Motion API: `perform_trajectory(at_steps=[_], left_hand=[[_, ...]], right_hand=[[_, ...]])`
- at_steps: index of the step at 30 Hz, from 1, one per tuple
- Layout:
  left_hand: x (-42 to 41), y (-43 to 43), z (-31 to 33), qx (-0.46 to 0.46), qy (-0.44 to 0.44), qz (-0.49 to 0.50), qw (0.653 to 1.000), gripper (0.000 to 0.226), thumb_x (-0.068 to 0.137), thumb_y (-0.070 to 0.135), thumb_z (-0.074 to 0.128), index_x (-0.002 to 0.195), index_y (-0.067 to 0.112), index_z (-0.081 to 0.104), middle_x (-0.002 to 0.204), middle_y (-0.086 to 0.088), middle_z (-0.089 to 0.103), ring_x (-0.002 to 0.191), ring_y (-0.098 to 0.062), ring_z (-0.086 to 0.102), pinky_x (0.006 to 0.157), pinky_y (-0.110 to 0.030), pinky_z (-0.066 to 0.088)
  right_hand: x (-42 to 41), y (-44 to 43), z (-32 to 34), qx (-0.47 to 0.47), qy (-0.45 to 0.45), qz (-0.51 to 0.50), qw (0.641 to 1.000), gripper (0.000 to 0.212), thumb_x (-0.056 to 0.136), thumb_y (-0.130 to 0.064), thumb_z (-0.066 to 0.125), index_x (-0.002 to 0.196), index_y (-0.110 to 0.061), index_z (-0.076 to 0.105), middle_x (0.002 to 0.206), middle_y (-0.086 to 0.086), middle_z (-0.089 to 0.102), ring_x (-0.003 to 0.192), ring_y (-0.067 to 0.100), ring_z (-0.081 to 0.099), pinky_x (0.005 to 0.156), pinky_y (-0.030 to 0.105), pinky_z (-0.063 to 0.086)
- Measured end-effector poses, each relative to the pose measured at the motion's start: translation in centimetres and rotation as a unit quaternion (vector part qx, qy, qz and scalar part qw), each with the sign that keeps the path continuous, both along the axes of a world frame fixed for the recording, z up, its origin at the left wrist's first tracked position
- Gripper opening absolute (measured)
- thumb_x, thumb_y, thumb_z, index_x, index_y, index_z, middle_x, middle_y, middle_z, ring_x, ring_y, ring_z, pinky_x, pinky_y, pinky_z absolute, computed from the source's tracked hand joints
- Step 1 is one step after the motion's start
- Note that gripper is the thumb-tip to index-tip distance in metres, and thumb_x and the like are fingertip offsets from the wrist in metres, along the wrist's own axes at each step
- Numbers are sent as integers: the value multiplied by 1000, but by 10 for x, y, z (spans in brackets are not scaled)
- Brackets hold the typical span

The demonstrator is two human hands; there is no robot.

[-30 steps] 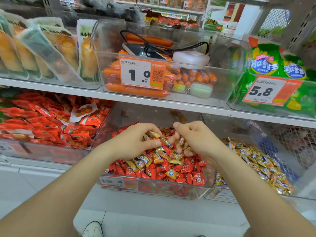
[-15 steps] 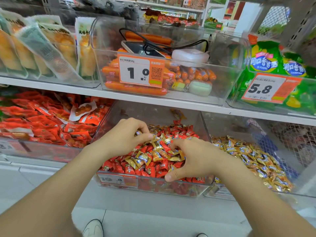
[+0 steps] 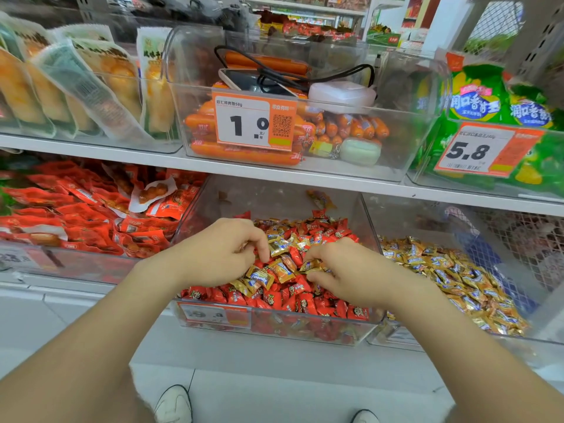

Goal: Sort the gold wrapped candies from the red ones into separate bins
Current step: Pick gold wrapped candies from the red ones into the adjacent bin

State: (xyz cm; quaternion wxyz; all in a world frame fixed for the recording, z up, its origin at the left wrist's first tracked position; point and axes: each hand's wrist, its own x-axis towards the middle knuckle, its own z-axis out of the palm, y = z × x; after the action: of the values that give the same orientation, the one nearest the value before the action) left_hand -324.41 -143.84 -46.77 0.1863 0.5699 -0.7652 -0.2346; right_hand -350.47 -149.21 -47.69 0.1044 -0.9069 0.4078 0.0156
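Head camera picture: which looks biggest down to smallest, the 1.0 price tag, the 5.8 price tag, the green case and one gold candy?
1. 5.8 price tag and 1.0 price tag: too alike to rank.
2. Green case.
3. Gold candy, smallest though nearest the camera.

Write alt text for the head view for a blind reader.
A left hand and right hand pinch gold wrapped candies in a clear plastic bin mostly full of red wrapped candies. The neighbouring clear bin on the right holds gold candies.
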Motion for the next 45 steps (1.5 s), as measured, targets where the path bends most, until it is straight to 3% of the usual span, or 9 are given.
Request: perform_trajectory(at_steps=[4,7,14,20,24,31,34,39,45], left_hand=[[3,1,-5,11,-48,-29,998,16,93,40,74,107,45,68,92,7,56,75,-1,54,69,-21,43],[6,1,-12,74,-86,-47,992,50,76,59,86,116,46,57,103,19,52,90,6,50,71,-20,40],[4,-8,-24,51,-104,-30,993,35,87,56,76,110,40,56,109,11,47,104,-9,48,92,-36,47],[-1,-4,-34,22,-115,-19,993,42,95,56,66,129,37,51,118,9,47,109,-14,51,97,-41,48],[-8,1,-38,-21,-106,-21,994,45,93,46,68,129,32,45,117,6,48,105,-14,53,93,-41,49],[-15,2,-36,-35,-85,-22,996,32,87,26,63,111,27,41,104,6,49,91,-17,49,75,-41,46],[-14,0,-34,-35,-63,-21,997,26,88,17,60,106,24,43,97,4,50,86,-16,47,72,-40,44],[-5,-5,-32,-43,-45,-29,998,21,94,21,64,107,34,53,100,14,51,89,-2,49,77,-32,43],[8,-3,-28,-18,-40,-8,999,16,100,37,66,114,45,64,116,15,50,104,0,50,91,-22,40]], right_hand=[[-10,-3,4,40,-96,-17,994,19,105,-39,61,119,-29,69,72,-8,73,72,0,66,76,29,56],[-16,-7,10,48,-174,-57,982,22,103,-39,64,116,-23,69,67,-12,70,57,0,63,61,16,46],[1,-1,10,140,-234,-71,959,22,105,-36,63,86,-32,53,68,3,71,53,15,65,53,30,49],[26,-2,-4,-33,-139,-18,990,31,109,-37,52,128,-13,61,60,-3,59,60,6,55,67,32,36],[38,-1,-14,-39,-80,0,996,21,108,-36,48,117,-17,55,93,1,53,95,28,59,80,44,47],[44,3,-27,7,-8,6,1000,51,98,-67,34,136,-33,42,106,-4,41,96,25,57,85,49,53],[42,-4,-26,14,2,22,1000,44,104,-60,44,138,-32,44,106,-1,46,103,27,56,90,47,50],[34,-14,-17,46,-100,41,993,17,107,-34,56,120,-27,61,83,-6,60,79,8,54,75,36,44],[24,-16,-8,66,-166,-57,982,29,106,-48,56,122,-26,65,66,-14,59,63,-1,58,72,29,46]])
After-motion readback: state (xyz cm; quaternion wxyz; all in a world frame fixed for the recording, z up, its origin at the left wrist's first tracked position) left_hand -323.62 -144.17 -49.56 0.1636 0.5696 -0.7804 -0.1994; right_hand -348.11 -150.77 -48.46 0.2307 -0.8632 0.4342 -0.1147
